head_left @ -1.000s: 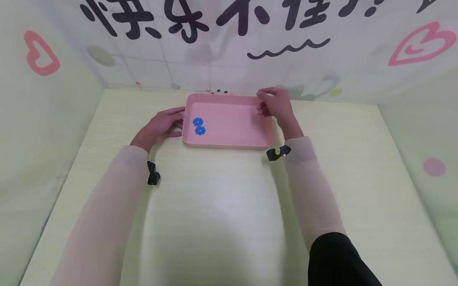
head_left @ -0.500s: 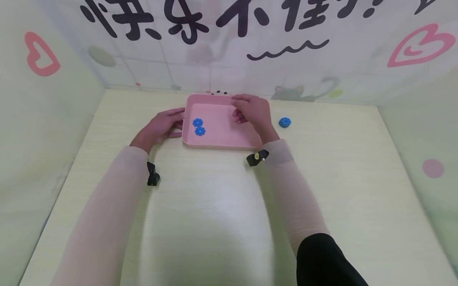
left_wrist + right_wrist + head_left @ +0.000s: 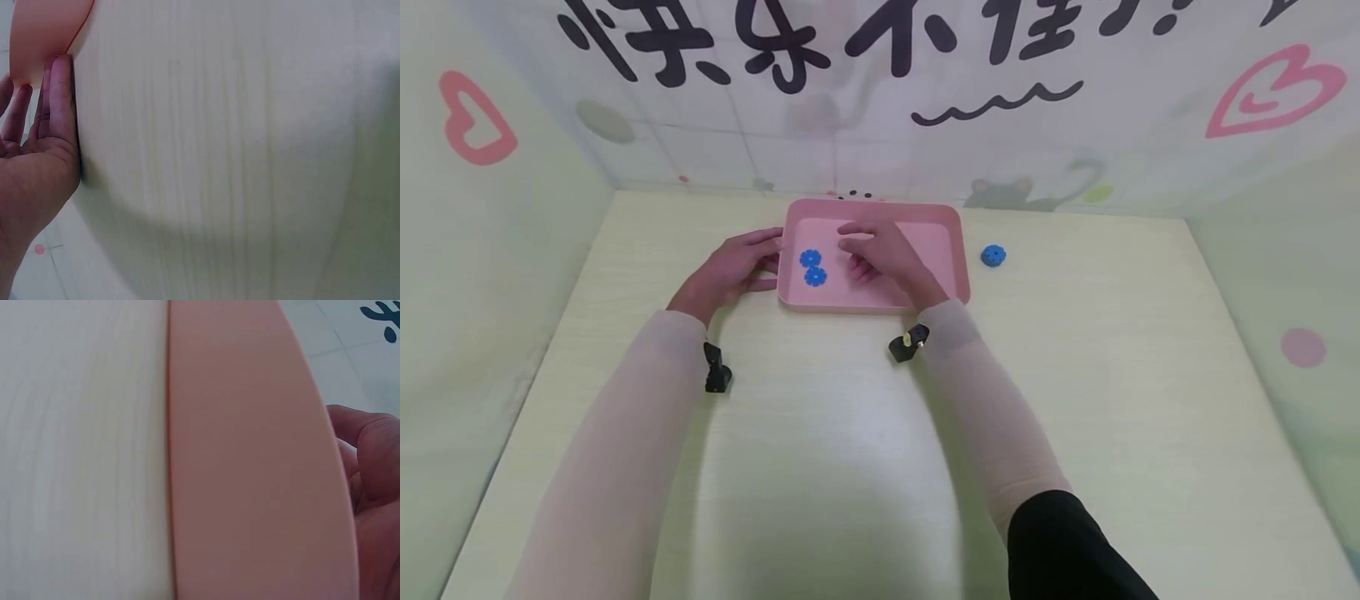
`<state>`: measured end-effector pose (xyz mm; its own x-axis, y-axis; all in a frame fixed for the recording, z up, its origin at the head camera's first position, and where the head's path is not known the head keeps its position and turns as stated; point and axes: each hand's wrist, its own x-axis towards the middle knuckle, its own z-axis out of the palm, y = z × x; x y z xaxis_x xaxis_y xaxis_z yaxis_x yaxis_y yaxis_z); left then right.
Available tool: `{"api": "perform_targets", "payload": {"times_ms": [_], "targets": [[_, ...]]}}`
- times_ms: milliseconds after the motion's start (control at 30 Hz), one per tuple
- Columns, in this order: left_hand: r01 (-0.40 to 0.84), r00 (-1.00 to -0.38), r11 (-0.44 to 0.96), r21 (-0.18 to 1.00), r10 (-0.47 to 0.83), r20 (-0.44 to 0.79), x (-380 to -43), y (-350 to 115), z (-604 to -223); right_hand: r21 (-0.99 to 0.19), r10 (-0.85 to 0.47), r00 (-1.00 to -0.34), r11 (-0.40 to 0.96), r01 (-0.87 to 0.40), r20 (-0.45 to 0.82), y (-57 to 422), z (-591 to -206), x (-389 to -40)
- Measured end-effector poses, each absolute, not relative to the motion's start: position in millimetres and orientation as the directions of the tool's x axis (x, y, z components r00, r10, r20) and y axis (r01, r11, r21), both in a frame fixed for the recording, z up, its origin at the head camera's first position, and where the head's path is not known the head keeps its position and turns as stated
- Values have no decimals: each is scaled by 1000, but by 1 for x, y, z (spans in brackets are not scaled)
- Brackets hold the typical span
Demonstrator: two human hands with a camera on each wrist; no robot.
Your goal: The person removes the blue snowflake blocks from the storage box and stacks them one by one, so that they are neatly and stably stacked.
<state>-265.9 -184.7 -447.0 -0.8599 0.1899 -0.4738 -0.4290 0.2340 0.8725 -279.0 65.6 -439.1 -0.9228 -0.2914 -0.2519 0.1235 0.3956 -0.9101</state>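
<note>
A pink tray (image 3: 957, 250) lies at the back of the table. Two blue snowflake-shaped plastic discs, an upper disc (image 3: 810, 258) and a lower disc (image 3: 816, 277), rest near its left end. My left hand (image 3: 737, 265) touches the tray's left wall with extended fingers, as the left wrist view also shows. Over the tray's middle, right of the discs, is my right hand (image 3: 883, 254). Its thumb and index finger reach left, apart, with nothing between them; the other fingers are bent. The tray's front wall partly hides this hand in the right wrist view.
On the table (image 3: 835, 433), to the right of the tray, sits a small blue pile of similar discs (image 3: 993, 256). A printed backdrop (image 3: 880, 150) rises right behind the tray. Side panels stand at left and right.
My right hand has moved left from the tray's right end to its middle, uncovering the blue pile on the right. Its thumb and index finger have spread. My left hand stays put.
</note>
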Motion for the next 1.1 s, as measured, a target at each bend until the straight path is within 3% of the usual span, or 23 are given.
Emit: {"api": "perform_targets", "payload": {"times_ms": [367,767,1100], "targets": [[-445,-851,231,865,192,-489,-267,-184,-447,-928,-455,-833,335,166,-313,53,-446,-269],[-434,-855,240,868,194,-481,-265,-188,-447,-904,-496,-790,394,165,-361,42,-450,-267],[-433,-852,233,871,209,-480,-266,-186,-448,-876,-467,-796,456,157,-385,44,-447,-266]]}}
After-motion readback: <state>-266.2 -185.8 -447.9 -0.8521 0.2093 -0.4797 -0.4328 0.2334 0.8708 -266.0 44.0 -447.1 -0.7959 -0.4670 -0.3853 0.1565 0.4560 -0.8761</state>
